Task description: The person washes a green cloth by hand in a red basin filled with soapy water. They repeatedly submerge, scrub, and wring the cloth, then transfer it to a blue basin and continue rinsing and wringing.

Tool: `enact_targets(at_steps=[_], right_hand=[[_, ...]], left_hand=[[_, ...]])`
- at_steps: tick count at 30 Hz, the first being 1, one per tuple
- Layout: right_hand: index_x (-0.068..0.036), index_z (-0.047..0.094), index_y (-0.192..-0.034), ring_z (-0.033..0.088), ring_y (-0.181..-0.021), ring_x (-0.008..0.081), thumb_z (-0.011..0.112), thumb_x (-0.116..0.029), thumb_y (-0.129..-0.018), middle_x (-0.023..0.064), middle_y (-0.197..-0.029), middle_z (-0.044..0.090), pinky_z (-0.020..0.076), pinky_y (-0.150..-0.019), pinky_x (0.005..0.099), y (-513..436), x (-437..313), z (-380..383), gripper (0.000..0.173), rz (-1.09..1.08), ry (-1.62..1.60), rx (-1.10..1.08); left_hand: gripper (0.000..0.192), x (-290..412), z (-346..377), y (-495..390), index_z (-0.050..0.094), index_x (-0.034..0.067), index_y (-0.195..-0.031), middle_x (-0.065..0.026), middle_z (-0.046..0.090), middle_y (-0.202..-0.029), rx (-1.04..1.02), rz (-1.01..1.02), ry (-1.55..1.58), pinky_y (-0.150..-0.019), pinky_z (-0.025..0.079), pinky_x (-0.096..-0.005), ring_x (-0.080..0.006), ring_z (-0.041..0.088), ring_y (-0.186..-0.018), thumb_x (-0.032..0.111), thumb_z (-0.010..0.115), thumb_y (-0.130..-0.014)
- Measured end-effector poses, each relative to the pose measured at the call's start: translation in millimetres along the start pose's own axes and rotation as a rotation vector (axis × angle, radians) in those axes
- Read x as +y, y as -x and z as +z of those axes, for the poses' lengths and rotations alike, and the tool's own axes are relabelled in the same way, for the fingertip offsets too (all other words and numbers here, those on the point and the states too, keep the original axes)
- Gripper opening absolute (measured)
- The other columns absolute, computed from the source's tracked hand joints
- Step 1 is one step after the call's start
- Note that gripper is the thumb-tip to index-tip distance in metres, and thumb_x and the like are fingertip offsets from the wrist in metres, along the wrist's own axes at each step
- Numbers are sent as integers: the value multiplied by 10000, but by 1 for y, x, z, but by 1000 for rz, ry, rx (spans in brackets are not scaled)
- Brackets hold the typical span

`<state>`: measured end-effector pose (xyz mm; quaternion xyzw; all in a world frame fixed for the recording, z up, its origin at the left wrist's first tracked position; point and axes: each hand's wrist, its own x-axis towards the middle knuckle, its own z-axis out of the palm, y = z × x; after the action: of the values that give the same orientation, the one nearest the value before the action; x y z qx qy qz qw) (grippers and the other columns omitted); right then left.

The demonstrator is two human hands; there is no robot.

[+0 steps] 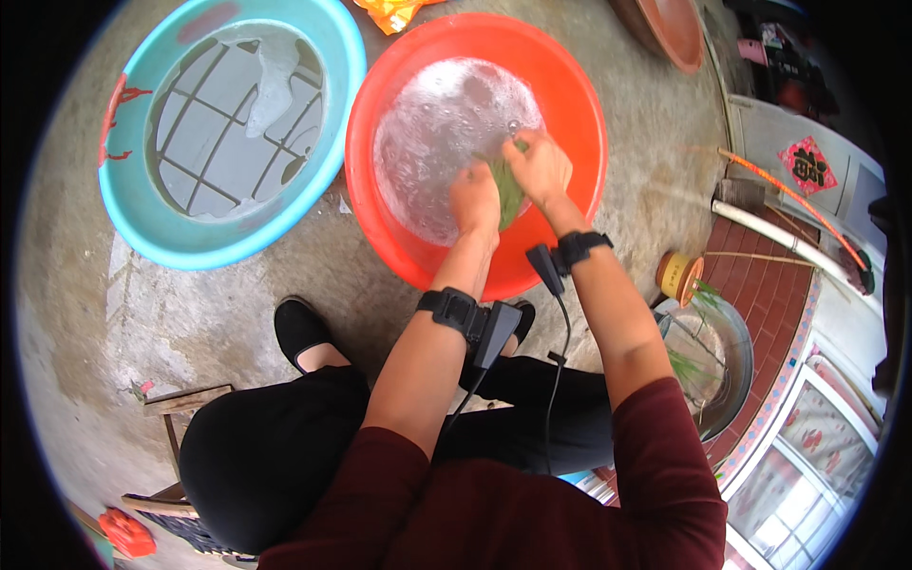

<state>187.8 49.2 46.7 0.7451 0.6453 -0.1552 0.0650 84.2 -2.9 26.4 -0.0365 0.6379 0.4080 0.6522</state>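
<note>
A red plastic basin [577,85] stands before me with foamy, soapy water [442,121] in it. Over its near right part, my right hand [539,167] has its fingers closed on a green cloth [507,189], which hangs down between my two hands. My left hand [475,198] is curled at the cloth's left edge, slightly blurred, and its fingertips seem to pinch the fabric. The lower end of the cloth lies near the basin's inner wall. Both wrists carry black straps with small devices and cables.
A light-blue basin [285,228] of water stands left of the red one. An orange bag [399,11] and a brown basin [673,35] lie beyond. At right are a yellow plant pot [677,278] and a metal tub [741,356]. My feet are near the red basin.
</note>
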Motion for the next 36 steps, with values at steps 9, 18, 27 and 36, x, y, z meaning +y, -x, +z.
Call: enact_targets(at_steps=[9, 18, 27, 36], right_hand=[[-99, 674, -1038, 550, -1023, 325, 644, -433, -835, 203, -1183, 527, 408, -988, 420, 0, -1, 55, 391, 150, -527, -263], [-25, 604, -737, 565, -636, 205, 670, -189, -751, 97, -699, 586, 468, -640, 344, 51, -63, -3, 178, -303, -570, -1], [-89, 622, -658, 581, -603, 374, 627, -322, -715, 152, -594, 586, 460, -567, 426, 54, -63, -12, 240, 68, -388, -138], [-116, 719, -805, 628, -674, 346, 638, -388, -775, 180, -666, 623, 503, -653, 429, 2, 14, -4, 286, 26, -217, 94]], left_hand=[[727, 11, -24, -11, 372, 10, -1369, -241, 484, -1311, 163, -83, -197, -976, 415, -443, -377, 510, -1179, 512, 553, -876], [425, -9, -24, -32, 504, 2, -1205, -120, 579, -1094, -316, -287, 840, -727, 525, -369, -235, 608, -927, 354, 516, -968], [276, -11, -13, -8, 599, -17, -879, -95, 609, -824, -95, -256, 529, -614, 492, -363, -205, 612, -711, 242, 505, -891], [537, 11, 3, 12, 502, -54, -1228, -213, 578, -1168, -83, 40, 59, -937, 421, -403, -292, 556, -1097, 384, 522, -918]])
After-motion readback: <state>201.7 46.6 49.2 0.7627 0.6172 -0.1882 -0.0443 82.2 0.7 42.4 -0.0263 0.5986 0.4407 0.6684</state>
